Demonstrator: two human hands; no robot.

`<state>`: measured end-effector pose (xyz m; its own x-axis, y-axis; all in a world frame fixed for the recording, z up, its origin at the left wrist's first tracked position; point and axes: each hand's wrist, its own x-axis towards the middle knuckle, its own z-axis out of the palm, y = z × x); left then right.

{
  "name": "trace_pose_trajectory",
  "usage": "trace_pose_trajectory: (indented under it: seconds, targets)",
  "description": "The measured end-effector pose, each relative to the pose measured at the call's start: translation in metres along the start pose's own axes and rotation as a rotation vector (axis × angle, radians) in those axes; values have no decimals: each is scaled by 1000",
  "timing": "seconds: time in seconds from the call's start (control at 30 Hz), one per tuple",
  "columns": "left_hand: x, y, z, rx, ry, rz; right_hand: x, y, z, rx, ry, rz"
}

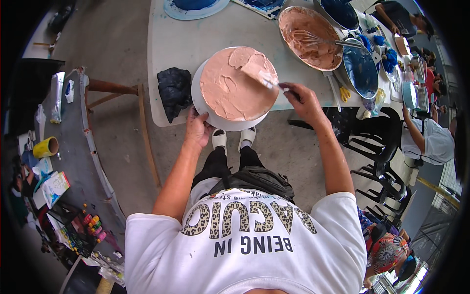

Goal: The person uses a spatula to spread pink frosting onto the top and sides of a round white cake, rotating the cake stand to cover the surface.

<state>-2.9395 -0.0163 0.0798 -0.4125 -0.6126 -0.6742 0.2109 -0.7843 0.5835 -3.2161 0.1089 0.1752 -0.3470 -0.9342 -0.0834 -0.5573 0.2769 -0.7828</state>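
A round cake (227, 93) covered in peach frosting rests on a white round board (197, 93) near the table's front edge. Its top is spread unevenly, with a raised patch at the far side. My left hand (197, 128) is closed on the near left rim of the board. In my right hand (304, 102) is the handle of a spatula (259, 76), its blade smeared with peach frosting and lying over the cake's right side. Left of the board sits a crumpled black bundle (174, 92), cloth or plastic; I cannot tell which.
On the table (196, 36), a large bowl (290, 46) holds peach frosting and a whisk (318, 39). Blue-smeared bowls (361, 68) stand beside it, with yellow-handled scissors (344, 94) nearby. Black chairs (374, 132) stand at the right. A grey table (81, 137) with clutter is left. Other people work farther right.
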Motion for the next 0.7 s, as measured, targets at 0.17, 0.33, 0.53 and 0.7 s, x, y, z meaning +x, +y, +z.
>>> trace_pose_trajectory:
  seconds: [0.17,0.33,0.53,0.7]
  targets:
    - [5,0,-7,20,-22,-16,-22,-23,-1,75,-150,-17]
    - [5,1,-5,42,-3,-18,27,0,-11,78,19,-6]
    - [3,4,-4,65,-1,-30,30,-1,2,14,-35,-49]
    - [2,4,-5,61,-2,-25,3,-22,2,-20,-224,-120]
